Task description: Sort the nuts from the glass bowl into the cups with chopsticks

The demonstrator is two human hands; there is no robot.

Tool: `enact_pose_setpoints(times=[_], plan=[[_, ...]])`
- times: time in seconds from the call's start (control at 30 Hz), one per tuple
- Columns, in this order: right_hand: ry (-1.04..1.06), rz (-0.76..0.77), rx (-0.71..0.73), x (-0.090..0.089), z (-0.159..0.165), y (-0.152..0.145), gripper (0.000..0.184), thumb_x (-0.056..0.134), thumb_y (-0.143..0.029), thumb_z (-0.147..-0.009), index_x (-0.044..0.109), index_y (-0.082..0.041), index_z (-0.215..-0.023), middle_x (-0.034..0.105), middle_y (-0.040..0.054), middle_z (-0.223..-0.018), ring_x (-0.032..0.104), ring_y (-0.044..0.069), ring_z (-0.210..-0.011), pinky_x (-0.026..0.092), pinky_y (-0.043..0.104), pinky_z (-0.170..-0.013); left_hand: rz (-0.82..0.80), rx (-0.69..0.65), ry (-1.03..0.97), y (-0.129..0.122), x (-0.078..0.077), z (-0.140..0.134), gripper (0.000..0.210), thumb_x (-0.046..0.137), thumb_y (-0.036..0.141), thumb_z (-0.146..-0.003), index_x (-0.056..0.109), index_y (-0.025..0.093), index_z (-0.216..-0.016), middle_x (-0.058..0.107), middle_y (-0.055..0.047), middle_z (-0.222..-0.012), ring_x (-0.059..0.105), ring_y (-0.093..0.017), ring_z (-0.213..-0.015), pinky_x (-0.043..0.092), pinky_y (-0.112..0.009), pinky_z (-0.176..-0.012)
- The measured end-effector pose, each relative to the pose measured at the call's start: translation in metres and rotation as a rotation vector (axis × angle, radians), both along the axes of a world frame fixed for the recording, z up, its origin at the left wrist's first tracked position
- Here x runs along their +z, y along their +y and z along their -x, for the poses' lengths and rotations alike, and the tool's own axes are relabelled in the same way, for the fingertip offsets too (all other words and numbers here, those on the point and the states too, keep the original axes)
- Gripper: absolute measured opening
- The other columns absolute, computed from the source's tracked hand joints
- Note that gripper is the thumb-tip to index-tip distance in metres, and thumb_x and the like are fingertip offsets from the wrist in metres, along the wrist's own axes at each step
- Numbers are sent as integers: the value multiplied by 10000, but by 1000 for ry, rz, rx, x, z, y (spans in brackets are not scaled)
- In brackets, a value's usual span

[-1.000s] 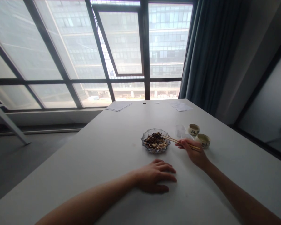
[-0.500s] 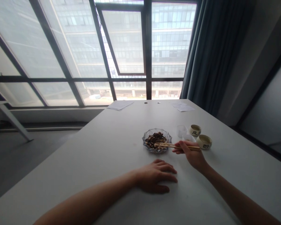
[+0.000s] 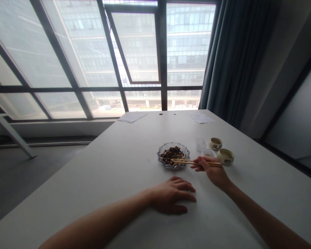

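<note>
The right hand (image 3: pixel 213 172) is gripping a pair of wooden chopsticks (image 3: pixel 195 162), their tips lying over the glass dish (image 3: pixel 173 156) of mixed nuts and dark bits that is sitting near the middle of the white table (image 3: pixel 114 173), toward its right edge. The left hand (image 3: pixel 171 197) is resting flat on the table, fingers spread and holding nothing, nearer the person's edge. Two small ceramic cups (image 3: pixel 225 156) are standing just beyond the right hand, toward the right edge.

Left hand (image 3: pixel 175 197) flat, palm down, fingers spread — right hand (image 3: pixel 212 173) pinched, forearm extended
</note>
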State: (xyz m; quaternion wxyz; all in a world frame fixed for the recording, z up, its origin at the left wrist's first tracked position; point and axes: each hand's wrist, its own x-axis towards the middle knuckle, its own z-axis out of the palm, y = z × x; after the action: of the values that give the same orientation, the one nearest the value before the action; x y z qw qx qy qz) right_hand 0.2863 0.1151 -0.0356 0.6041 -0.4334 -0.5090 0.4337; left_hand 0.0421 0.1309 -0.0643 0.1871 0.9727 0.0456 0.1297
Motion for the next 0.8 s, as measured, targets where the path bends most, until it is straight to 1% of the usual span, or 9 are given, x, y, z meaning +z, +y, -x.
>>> enact_pose_setpoints(times=[0.2, 0.33, 0.4, 0.5, 0.63, 0.7, 0.8], plan=[[25, -21, -40, -3, 1, -1, 537, 846, -665, -779, 817, -131, -824, 825, 144, -798, 832, 304, -721, 720, 341, -634, -2, -1, -4, 0, -2, 1, 462, 662, 474, -1001, 602, 305, -1426, 595, -75, -1508, 549, -299, -1393, 306, -435, -1235], [47, -54, -102, 2, -8, 2, 515, 851, -653, -784, 812, -140, -822, 827, 130, -808, 833, 292, -725, 719, 326, -638, 2, -4, -7, 1, -2, 1, 465, 665, 478, -998, 605, 301, -1424, 595, -76, -1511, 547, -294, -1398, 306, -432, -1234], [53, -90, -166, 6, -18, 5, 515, 851, -645, -790, 811, -134, -836, 825, 129, -810, 832, 283, -720, 714, 308, -633, 4, -3, -6, 1, -2, 1, 461, 663, 476, -1001, 604, 300, -1424, 595, -76, -1511, 546, -291, -1402, 303, -429, -1236], [66, -177, -321, 11, -39, 10, 491, 847, -613, -816, 809, -124, -852, 824, 130, -820, 831, 273, -716, 709, 296, -638, 8, -3, -2, 1, -2, 0, 460, 669, 467, -999, 604, 301, -1423, 594, -76, -1511, 542, -285, -1410, 299, -423, -1239], [80, -249, -507, 9, -67, 21, 440, 825, -574, -852, 799, -135, -858, 822, 113, -817, 831, 260, -725, 704, 296, -670, 11, -2, 5, 1, -1, 0, 465, 676, 467, -993, 604, 303, -1423, 595, -77, -1510, 542, -289, -1411, 302, -427, -1238], [77, -254, -562, 7, -78, 26, 447, 813, -585, -852, 792, -138, -847, 819, 112, -805, 830, 269, -726, 703, 305, -663, 13, -2, 9, 1, -1, 0, 465, 670, 471, -996, 604, 304, -1424, 596, -78, -1508, 544, -290, -1409, 305, -428, -1237], [57, -253, -605, 4, -90, 31, 445, 799, -582, -855, 786, -138, -829, 816, 122, -794, 824, 276, -698, 698, 316, -635, 15, 0, 16, 0, 1, 0, 462, 665, 467, -997, 602, 311, -1427, 597, -81, -1506, 546, -295, -1409, 309, -436, -1235]])
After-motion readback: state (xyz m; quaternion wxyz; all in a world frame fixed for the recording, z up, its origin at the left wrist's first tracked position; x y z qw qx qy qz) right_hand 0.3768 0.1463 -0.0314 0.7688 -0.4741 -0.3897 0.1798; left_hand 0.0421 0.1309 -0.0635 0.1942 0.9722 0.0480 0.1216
